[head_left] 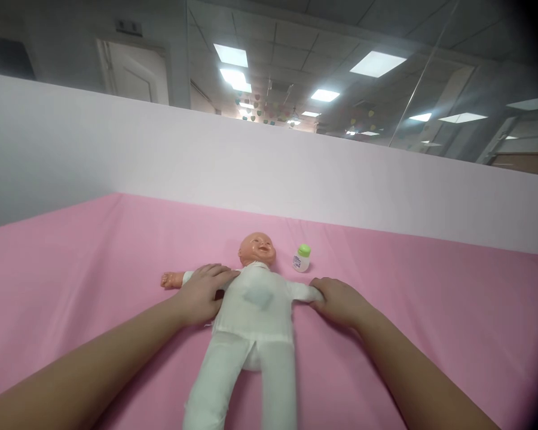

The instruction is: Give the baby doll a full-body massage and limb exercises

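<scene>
Fingers of the left hand (202, 295) and right hand (339, 302) are gripping the baby doll (256, 304) by its arms; it is lying face-up, head pointing to 12 o'clock, legs to 6.

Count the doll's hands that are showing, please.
1: the shiny tan plastic doll hand, on the pink cloth, outward of the person's bare left hand. The other may be hidden by the bare right hand.

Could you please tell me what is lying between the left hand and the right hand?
The head view shows the doll's white-clothed torso between the left hand and the right hand, which holds one sleeve end.
</scene>
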A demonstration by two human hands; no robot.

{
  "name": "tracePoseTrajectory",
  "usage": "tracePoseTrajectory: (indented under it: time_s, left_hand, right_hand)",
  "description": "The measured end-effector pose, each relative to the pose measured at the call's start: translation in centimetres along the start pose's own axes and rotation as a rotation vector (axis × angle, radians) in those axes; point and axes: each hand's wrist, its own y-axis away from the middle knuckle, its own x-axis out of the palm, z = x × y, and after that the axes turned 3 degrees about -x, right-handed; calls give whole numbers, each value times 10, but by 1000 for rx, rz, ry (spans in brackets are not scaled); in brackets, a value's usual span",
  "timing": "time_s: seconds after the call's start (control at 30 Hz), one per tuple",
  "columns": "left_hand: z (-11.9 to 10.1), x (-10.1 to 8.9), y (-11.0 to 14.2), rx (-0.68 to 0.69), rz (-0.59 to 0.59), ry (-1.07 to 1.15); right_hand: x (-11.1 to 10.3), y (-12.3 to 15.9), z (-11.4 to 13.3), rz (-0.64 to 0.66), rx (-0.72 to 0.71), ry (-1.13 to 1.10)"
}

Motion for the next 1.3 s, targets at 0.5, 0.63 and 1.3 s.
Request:
tracePoseTrajectory:
  time_s: [0.5, 0.63, 1.3]
  left_hand:
    - [-10, -13, 7, 8, 32, -9]
    - [-16, -25, 18, 96, 162, 31]
    - [-57, 11, 26, 345, -31, -9]
  right_hand:
    - [0, -5, -35, -59, 198, -30]
    - [-1, -8, -46, -90, 202, -155]
    - [25, -23, -58, -485, 281, -1527]
